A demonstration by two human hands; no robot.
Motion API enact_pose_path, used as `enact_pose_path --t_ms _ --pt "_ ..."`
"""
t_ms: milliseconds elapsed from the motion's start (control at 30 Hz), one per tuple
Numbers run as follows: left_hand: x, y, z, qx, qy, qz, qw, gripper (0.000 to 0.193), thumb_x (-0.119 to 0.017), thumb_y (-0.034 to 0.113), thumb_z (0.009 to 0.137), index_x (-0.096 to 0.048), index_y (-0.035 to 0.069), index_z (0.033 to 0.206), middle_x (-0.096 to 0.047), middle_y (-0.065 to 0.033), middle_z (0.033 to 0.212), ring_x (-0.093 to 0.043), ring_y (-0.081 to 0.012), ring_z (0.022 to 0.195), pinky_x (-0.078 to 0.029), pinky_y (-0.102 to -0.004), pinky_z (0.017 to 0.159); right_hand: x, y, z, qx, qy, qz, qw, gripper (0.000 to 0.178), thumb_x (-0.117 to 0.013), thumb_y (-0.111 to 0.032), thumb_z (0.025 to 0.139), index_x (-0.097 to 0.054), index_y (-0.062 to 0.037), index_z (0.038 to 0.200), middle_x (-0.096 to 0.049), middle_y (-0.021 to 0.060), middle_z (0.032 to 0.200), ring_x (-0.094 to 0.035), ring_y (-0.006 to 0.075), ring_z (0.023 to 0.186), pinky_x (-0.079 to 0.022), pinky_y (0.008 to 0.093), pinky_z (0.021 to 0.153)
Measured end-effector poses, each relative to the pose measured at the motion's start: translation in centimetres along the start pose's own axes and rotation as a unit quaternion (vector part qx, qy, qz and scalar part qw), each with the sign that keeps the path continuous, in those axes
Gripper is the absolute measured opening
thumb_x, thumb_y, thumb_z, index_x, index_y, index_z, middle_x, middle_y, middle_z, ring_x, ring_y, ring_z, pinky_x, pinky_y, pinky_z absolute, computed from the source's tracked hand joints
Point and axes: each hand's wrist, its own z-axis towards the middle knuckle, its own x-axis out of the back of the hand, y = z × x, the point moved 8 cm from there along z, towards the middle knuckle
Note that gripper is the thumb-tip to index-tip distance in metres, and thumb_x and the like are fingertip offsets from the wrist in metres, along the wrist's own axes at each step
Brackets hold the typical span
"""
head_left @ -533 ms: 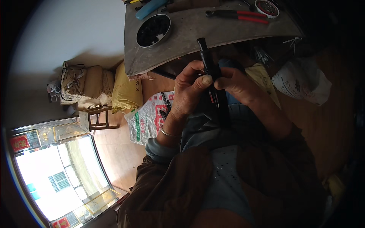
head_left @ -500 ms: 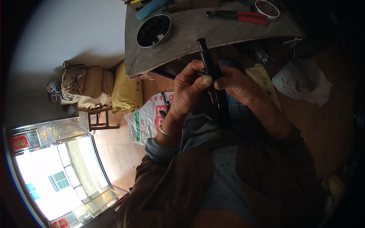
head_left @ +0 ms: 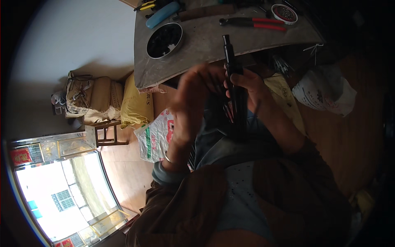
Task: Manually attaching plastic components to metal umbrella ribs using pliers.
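Observation:
A long black umbrella frame, as it appears, stands nearly upright before my lap, its narrow stepped tip pointing to the workbench. Thin rods run along its lower part, dim against my dark trousers. My right hand is wrapped round its middle, with the thumb lying across the front. Just left of it, my left hand is raised and smeared by motion. Its fingers are near the frame, but I cannot make out whether they touch or hold anything. A bangle circles my left wrist.
On the workbench lie a bowl of black pieces, red-handled pliers, a blue case and a small dish of metal bits. Plastic bags, sacks and a wooden stool stand around.
My left hand has come off the black umbrella frame's middle and swung left, now blurred. The right hand keeps its hold, and the frame's tip has shifted slightly right and stands more upright.

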Motion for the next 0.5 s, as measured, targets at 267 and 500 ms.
enact_pose_path --t_ms 267,500 --pt "1.1 -2.3 -0.3 0.135 0.304 0.181 0.926 0.039 -0.063 0.006 0.087 -0.048 -0.002 0.122 -0.06 -0.003 0.084 -0.055 -0.0068 0.068 -0.046 -0.0203 0.06 -2.5 -1.8 0.3 0.127 0.017 -0.078 0.989 0.021 -0.063 -0.015 0.086 -0.063 -0.0054 0.105 -0.058 -0.002 0.084 -0.052 0.0055 0.079 -0.042 0.0214 0.076" --pt "3.9 -3.7 1.7 0.194 0.255 0.22 0.921 0.027 -0.068 0.007 0.084 -0.063 -0.004 0.108 -0.069 -0.0073 0.089 -0.062 -0.0078 0.077 -0.049 -0.0206 0.066 -1.5 -0.9 1.3 0.209 0.094 -0.107 0.967 0.025 -0.065 -0.009 0.086 -0.062 -0.0019 0.109 -0.06 0.0002 0.088 -0.053 0.0061 0.078 -0.042 0.0205 0.07"
